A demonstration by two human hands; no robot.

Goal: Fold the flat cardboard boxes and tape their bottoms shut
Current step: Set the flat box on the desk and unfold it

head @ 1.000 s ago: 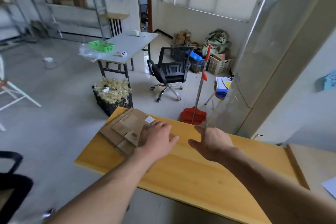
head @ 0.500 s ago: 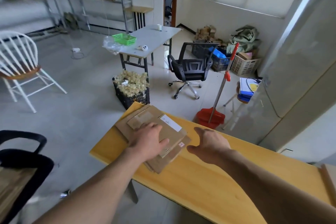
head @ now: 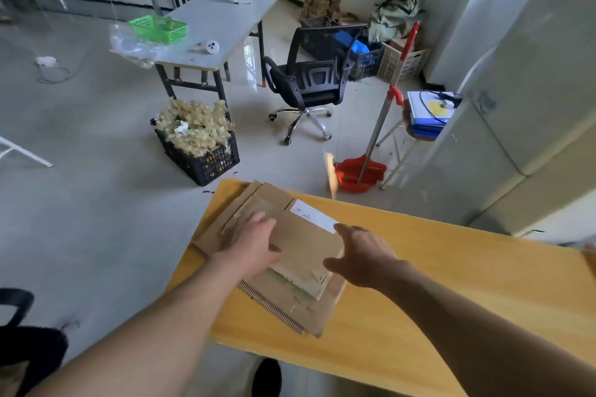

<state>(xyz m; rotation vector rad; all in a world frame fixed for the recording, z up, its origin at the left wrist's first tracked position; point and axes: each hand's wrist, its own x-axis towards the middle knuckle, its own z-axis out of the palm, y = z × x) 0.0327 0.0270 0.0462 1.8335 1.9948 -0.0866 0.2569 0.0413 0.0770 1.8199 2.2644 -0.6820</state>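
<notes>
The stack of flat cardboard boxes (head: 306, 309) is laid at the left end of the desk (head: 435, 284). Its sheets are fanned unevenly and turned askew to the desk's edges, and the lowest sheet reaches close to the desk's near edge.

The left hand (head: 254, 245) is laid palm-down on the top box (head: 306, 245), with the fingers (head: 258, 219) straight, slightly apart and clamped on nothing. The pile appears to be pinned this way so that the sheets beneath are kept from sliding while one is drawn off.

The right hand (head: 364, 261) is held at the side of the top box that faces the desk's right end. Its thumb is spread wide from the fingers (head: 346, 230), which are apart and reach towards the white label (head: 314, 215). Whether that edge is already touched cannot be told. The wide spread is judged to be preparation for the edge to be pinched and the top box lifted.

Nothing is seen folded or taped, so the task is judged to be at its start, with a single flat box to be separated first. Because the sheets are loosely overlapped, more than one could be dragged along if the edge is caught carelessly.
</notes>
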